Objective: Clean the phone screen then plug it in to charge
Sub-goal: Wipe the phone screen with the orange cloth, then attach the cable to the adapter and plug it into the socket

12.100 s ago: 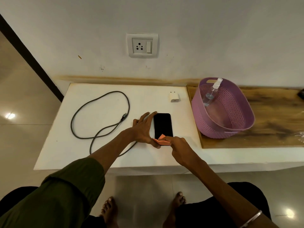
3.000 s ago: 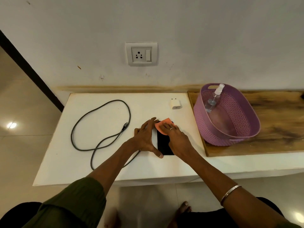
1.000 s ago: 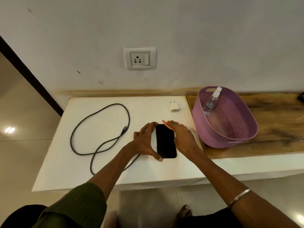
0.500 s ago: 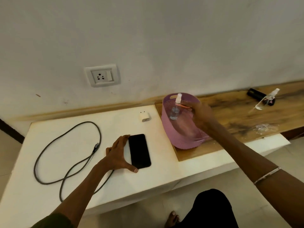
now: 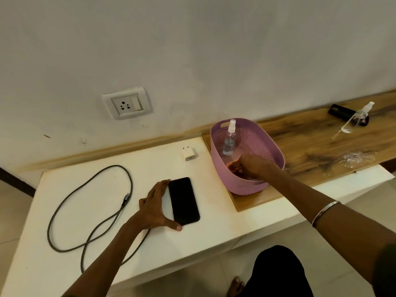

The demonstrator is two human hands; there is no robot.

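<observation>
Broadly, a white table (image 5: 64,264) fills the lower left, butting against a wooden counter (image 5: 317,146) that runs to the right along the pale wall. On the wall above the table sits a white socket plate (image 5: 128,103) with a switch. A purple perforated basket (image 5: 246,185) stands at the near left end of the counter, with a clear spray bottle (image 5: 229,140) upright inside it, near its far wall. The right hand (image 5: 248,166) reaches down into the basket, fingers curled together around a bit of orange-pink cloth (image 5: 232,165), though the grip is partly hidden and blurred. A metal bangle (image 5: 325,213) rings that forearm. A long grey charging cable (image 5: 70,206) lies looped on the left part of the table, its plug end near the left hand (image 5: 155,209). That hand rests flat on the table, fingers spread along the left edge of the phone (image 5: 184,201), thumb tip at its near corner, bracing it rather than gripping. The phone lies face up with a dark screen, mid-table. A small white charger adapter (image 5: 189,153) sits well beyond it, just left of the basket. Farther right on the counter, a second spray bottle (image 5: 355,118) lies tilted beside a black object (image 5: 338,110).
</observation>
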